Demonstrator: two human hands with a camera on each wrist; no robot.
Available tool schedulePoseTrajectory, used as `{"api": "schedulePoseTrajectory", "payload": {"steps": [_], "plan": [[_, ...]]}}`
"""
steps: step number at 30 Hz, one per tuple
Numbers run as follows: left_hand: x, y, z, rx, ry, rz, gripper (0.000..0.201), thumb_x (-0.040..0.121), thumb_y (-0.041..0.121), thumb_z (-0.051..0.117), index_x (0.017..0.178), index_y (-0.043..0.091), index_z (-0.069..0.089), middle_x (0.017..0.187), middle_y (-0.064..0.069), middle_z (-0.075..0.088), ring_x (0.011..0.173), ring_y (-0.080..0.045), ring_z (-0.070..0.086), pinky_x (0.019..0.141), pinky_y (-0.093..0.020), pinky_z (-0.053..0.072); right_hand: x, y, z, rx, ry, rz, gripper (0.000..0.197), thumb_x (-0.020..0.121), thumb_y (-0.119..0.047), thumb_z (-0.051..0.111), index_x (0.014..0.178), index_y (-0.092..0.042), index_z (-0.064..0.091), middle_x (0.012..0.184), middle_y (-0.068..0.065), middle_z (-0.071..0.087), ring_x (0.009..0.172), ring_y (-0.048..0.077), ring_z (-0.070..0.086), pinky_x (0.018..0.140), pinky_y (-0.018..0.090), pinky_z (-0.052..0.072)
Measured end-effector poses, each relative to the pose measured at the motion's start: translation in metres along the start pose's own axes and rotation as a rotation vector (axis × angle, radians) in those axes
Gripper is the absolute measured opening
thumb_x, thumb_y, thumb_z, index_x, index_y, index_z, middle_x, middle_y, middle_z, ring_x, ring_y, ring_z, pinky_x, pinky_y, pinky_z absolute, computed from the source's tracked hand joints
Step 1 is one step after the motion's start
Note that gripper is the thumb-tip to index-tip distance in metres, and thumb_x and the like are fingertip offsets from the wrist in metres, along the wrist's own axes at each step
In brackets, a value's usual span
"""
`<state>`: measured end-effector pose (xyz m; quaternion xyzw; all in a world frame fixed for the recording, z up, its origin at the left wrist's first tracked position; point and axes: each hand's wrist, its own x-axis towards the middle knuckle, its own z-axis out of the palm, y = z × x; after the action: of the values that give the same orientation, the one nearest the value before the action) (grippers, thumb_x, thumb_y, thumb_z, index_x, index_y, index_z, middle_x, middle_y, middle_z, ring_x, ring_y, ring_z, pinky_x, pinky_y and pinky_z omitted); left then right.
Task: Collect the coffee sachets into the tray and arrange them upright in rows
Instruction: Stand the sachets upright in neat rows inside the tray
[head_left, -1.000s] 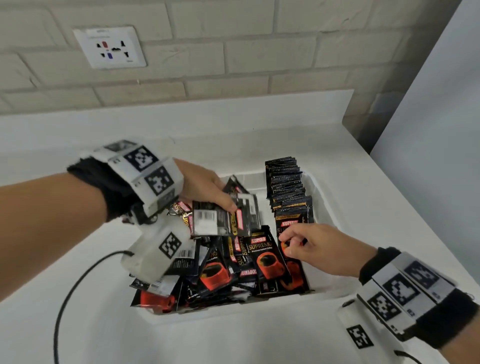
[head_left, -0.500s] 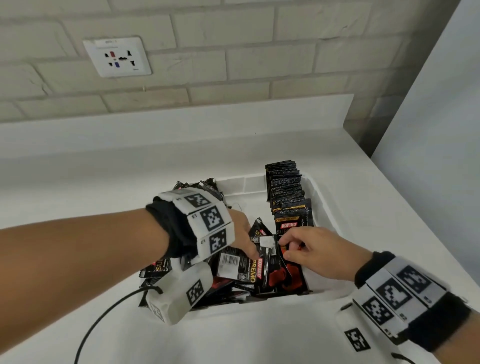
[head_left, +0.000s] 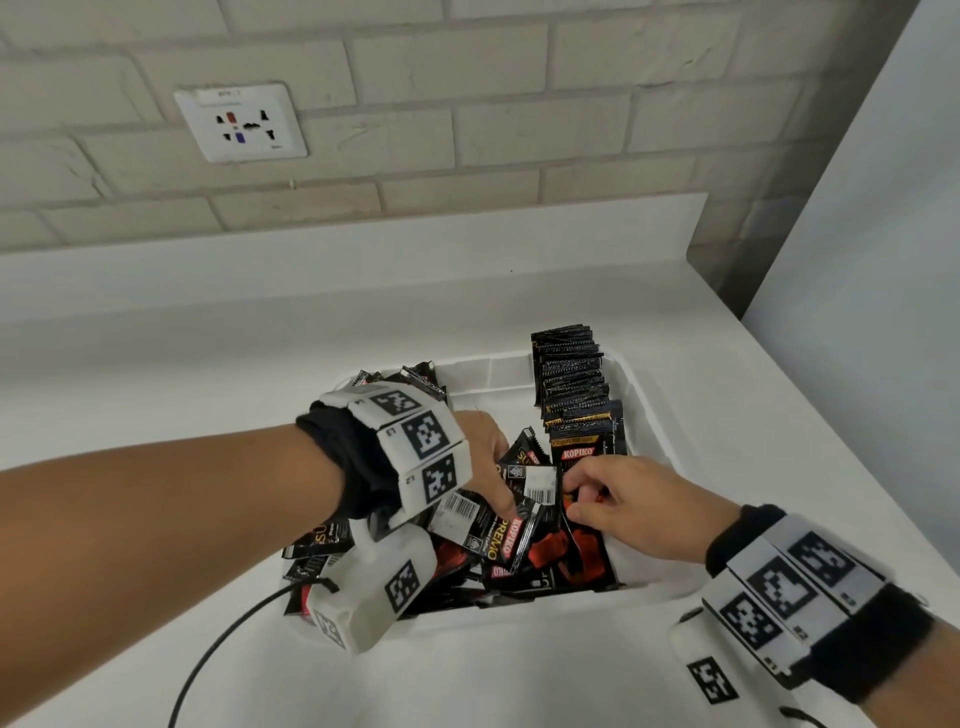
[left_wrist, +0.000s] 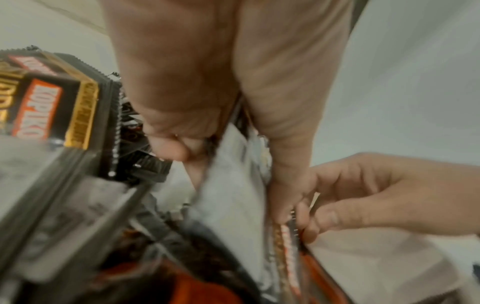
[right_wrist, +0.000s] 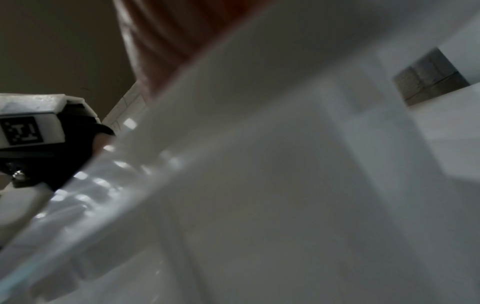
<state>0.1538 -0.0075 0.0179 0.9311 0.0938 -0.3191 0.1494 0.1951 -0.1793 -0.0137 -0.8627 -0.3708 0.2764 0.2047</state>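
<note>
Pinching one sachet (head_left: 540, 486) between left hand (head_left: 485, 457), right hand (head_left: 623, 501) (over tray (head_left: 649, 410))

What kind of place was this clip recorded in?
Probably a pantry or kitchenette counter: a white countertop against a painted brick wall, a wall socket, and a white tray of Kopiko coffee sachets.

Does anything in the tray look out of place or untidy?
Yes. Only the sachet row along the tray's right side stands upright; the loose sachets in the left and near part lie jumbled, overlapping at angles.
</note>
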Motion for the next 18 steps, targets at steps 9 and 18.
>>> {"api": "schedulePoseTrajectory", "payload": {"steps": [9, 18], "plan": [[-0.011, -0.009, -0.015, -0.209, -0.003, -0.038, 0.049, 0.075, 0.034, 0.073, 0.112, 0.006, 0.058, 0.083, 0.004, 0.053, 0.09, -0.016, 0.054, 0.091, -0.031, 0.044, -0.003, -0.002, -0.002, 0.003, -0.016, 0.012, 0.031, 0.092, -0.027, 0.053, 0.123, -0.02, 0.053, 0.096, -0.008, 0.058, 0.081, 0.002, 0.051, 0.08, 0.015, 0.042], [-0.052, -0.037, -0.046, -0.592, 0.138, 0.01, 0.039, 0.066, 0.015, 0.081, 0.1, 0.002, 0.068, 0.091, -0.01, 0.074, 0.09, -0.028, 0.069, 0.091, -0.041, 0.052, -0.004, -0.003, -0.003, -0.011, -0.043, 0.022, 0.029, 0.093, -0.028, 0.052, 0.121, -0.021, 0.054, 0.089, -0.015, 0.055, 0.079, -0.002, 0.05, 0.085, 0.02, 0.044]]}}
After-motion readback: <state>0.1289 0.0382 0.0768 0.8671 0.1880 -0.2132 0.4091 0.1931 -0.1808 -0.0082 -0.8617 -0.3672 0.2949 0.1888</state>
